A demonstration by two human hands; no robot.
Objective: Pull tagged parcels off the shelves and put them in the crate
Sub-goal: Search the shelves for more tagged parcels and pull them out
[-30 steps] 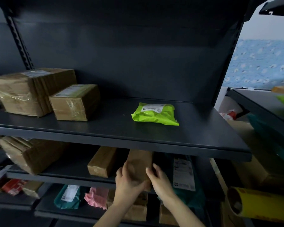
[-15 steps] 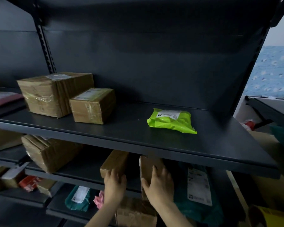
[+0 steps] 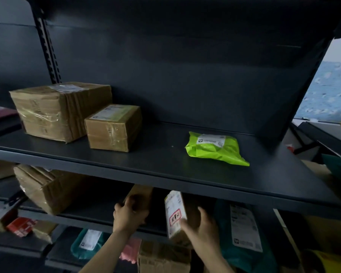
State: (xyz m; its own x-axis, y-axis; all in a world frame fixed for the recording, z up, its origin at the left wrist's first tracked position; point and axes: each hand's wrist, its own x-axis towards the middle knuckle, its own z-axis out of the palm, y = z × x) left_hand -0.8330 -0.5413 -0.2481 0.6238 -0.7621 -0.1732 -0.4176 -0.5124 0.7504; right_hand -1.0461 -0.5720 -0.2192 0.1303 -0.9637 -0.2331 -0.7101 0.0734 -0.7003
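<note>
Now the small box (image 3: 174,213) has turned and shows its white label. Right hand (image 3: 203,231) wraps round it, at the front of the second shelf (image 3: 83,217). Left hand (image 3: 129,215) grips the brown box (image 3: 141,196) beside it, arm reaching up.

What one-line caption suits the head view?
Right hand holds a labelled box; left hand grips a brown box on the shelf below the green mailer.

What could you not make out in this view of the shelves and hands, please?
Head view only.
1. Crate: out of frame.
2. Label print on the white-labelled box in the right hand: motion-blurred.
3. Brown box gripped by the left hand: its tag, hidden by the upper shelf and shadow.
</note>
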